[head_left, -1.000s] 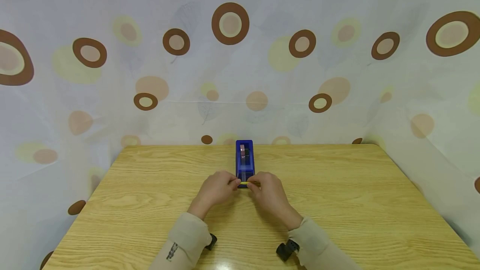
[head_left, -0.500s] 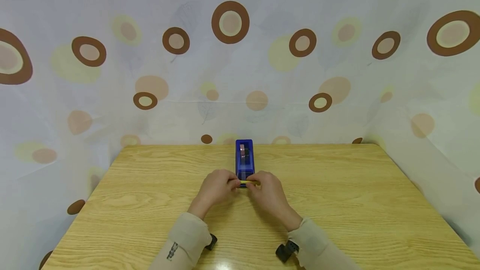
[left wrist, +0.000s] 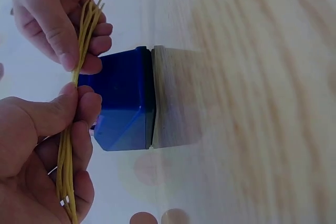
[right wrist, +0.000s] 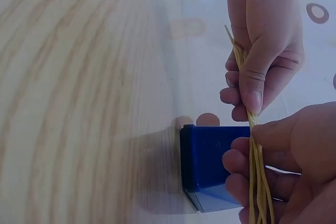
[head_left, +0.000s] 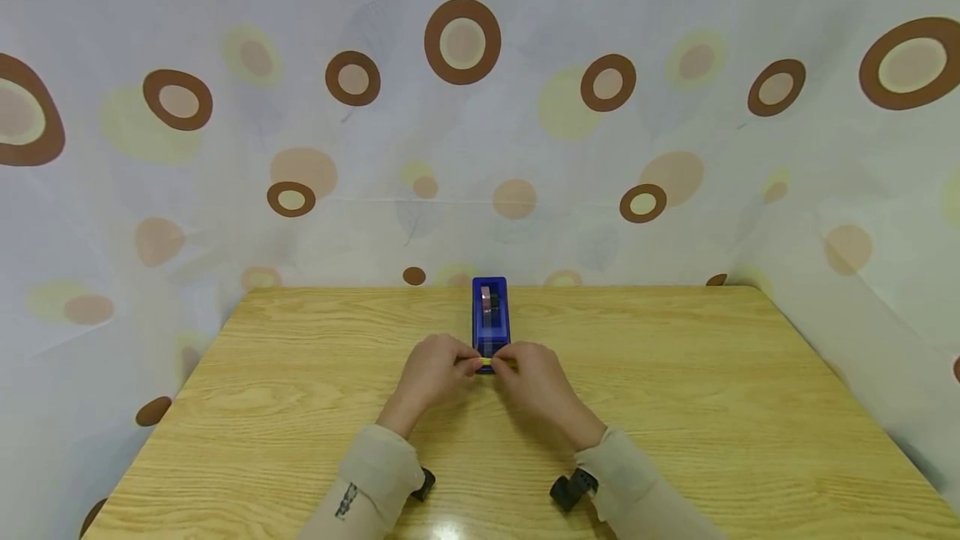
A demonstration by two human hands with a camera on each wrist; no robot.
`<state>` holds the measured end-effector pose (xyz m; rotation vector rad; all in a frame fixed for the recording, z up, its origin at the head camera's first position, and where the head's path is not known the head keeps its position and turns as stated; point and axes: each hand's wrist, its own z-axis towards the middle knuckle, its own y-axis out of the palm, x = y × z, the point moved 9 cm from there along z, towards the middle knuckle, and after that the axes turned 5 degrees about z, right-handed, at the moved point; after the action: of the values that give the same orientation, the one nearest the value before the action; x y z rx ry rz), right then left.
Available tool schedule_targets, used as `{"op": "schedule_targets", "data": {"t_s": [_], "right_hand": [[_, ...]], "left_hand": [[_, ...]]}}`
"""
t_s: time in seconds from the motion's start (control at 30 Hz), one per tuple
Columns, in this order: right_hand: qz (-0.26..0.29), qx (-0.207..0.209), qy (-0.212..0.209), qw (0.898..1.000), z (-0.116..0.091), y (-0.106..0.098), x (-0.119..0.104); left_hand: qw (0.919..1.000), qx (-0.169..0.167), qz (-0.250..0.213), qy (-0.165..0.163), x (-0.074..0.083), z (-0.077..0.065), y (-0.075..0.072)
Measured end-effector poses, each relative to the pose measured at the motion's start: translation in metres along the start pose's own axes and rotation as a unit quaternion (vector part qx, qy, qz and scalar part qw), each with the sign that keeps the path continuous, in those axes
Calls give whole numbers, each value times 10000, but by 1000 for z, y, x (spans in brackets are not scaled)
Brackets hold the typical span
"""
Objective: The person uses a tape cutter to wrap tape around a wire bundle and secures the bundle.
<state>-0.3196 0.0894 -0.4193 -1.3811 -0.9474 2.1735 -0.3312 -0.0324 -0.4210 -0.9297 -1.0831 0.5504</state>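
Observation:
A bundle of thin yellow strands [left wrist: 66, 158] stretches between the two hands. My left hand [head_left: 435, 373] pinches it between thumb and forefinger, with the other fingers curled behind, and my right hand [head_left: 536, 377] pinches it just beside. Only a short stretch of yellow shows between the thumbs. Loose strand ends stick out past the hands in both wrist views. Right behind the fingers stands a blue tape dispenser [head_left: 491, 333] with a roll of clear tape [head_left: 486, 303] in it. The fingertips overlap its front end in the head view.
The hands work over a wood-grain table [head_left: 300, 407], whose back edge meets a patterned cloth [head_left: 517, 140] with brown rings. Black wrist cameras, the left one [head_left: 424, 484] and the right one [head_left: 573, 490], sit below the cuffs.
The fingertips have come slightly closer together along the yellow bundle. Both hands keep their pinch, and the tape dispenser stays in place while the head view shifts a little.

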Motion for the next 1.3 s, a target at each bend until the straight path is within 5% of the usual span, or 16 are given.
{"op": "schedule_targets", "data": {"t_s": [0.57, 0.93, 1.3], "right_hand": [[131, 514, 148, 9985, 4, -4, 5], [98, 575, 114, 9982, 4, -6, 5], [245, 588, 165, 9978, 2, -5, 3]], "left_hand": [[9991, -190, -223, -310, -7, 0, 4], [9970, -606, -76, -467, -8, 2, 11], [9983, -527, 66, -258, -8, 5, 9]]}}
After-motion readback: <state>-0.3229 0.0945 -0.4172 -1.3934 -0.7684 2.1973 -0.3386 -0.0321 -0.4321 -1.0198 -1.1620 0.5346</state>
